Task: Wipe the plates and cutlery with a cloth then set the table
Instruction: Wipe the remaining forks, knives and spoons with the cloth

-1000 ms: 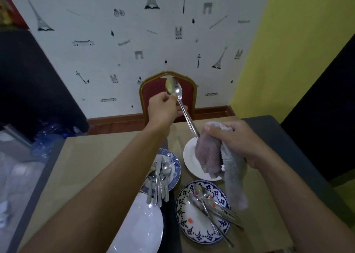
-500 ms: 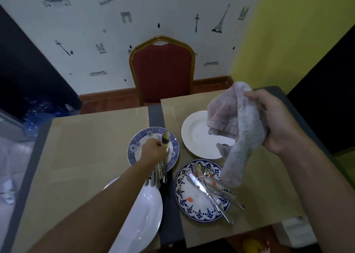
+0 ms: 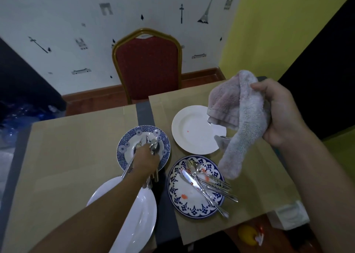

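Biggest worry first: the worktop (image 3: 67,156) is crowded on the near side. The big white plate (image 3: 142,214) sits right under the left forearm, so an arm pulled back low could drag it toward the edge. I can't tell how much of it is actually on the surface. Next, the patterned plate (image 3: 190,202) carries a cutlery heap (image 3: 217,183) with red smears and handles sticking out past the rim. The loose tail of the cloth (image 3: 247,122) dangles just above that, so a lazy swing could snag a handle and flip stuff off. It could also soak up the red gunk and spread it onto whatever gets wiped next. The plain white plate (image 3: 192,133) below the cloth has a red speck too, so I'd guess it needs a wipe. The right hand (image 3: 284,116) has a closed grip on the bunched top of the cloth, held up off the worktop with the rest hanging free. The left hand (image 3: 145,160) is down on the blue-rimmed plate (image 3: 123,149), in among a second cutlery bundle (image 3: 127,170), and a spoon (image 3: 154,148) pokes out by the knuckles. Its fingers are hidden, so I can't tell whether that grip has the spoon or not. Those handles overhang the rim, so one nudge probably rattles them off.
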A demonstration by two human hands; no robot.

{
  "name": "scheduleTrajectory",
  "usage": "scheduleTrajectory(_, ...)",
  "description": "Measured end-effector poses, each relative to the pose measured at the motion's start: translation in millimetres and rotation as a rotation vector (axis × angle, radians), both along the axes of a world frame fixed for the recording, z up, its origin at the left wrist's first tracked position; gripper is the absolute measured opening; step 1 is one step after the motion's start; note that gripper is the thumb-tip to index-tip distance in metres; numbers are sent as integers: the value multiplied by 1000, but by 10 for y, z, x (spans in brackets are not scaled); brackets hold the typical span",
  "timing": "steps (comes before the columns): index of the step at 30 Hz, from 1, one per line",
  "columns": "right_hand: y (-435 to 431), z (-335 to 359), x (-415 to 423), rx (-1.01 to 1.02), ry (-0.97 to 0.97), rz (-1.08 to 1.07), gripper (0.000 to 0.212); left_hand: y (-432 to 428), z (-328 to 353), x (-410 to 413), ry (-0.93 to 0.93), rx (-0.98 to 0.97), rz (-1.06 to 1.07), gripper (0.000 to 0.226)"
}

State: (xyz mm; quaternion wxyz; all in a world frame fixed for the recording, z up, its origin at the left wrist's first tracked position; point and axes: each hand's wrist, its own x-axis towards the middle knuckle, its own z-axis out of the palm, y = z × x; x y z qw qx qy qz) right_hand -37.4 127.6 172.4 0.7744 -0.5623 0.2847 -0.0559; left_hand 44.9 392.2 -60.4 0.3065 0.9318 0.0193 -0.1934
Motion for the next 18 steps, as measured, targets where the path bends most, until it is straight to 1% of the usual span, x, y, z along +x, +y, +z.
scheduleTrajectory(2, 24, 21, 9, 1, -16, 7, 28, -72, 27, -73, -33, -18, -37, 9)
scheduleTrajectory(4, 45, 23, 23, 4, -30, 2, 28, -171, 116, -197, -10, -57, -50, 3)
scheduleTrajectory(5, 59, 20, 26, 8, -35, 5, 27, -220, 135, -260, 12, -75, -62, 3)
scheduleTrajectory(8, 63, -12, 15, 43, -41, 9, 23, -366, 63, -459, 148, -96, -146, 23)
scheduleTrajectory(10, 52, -18, -7, 55, -44, -1, 26, -455, -9, -578, 292, -121, -178, 27)
scheduleTrajectory(11, 47, -20, -23, 60, -43, -4, 32, -504, -37, -645, 356, -140, -186, 28)
scheduleTrajectory(14, 34, -34, -100, 78, -47, 9, 62, -662, -93, -867, 495, -159, -192, 26)
scheduleTrajectory(16, 12, -55, -171, 80, -39, 14, 71, -747, -166, -989, 563, -168, -155, 31)
scheduleTrajectory(18, -5, -72, -235, 63, -28, -7, 70, -801, -207, -1085, 592, -170, -101, 37)
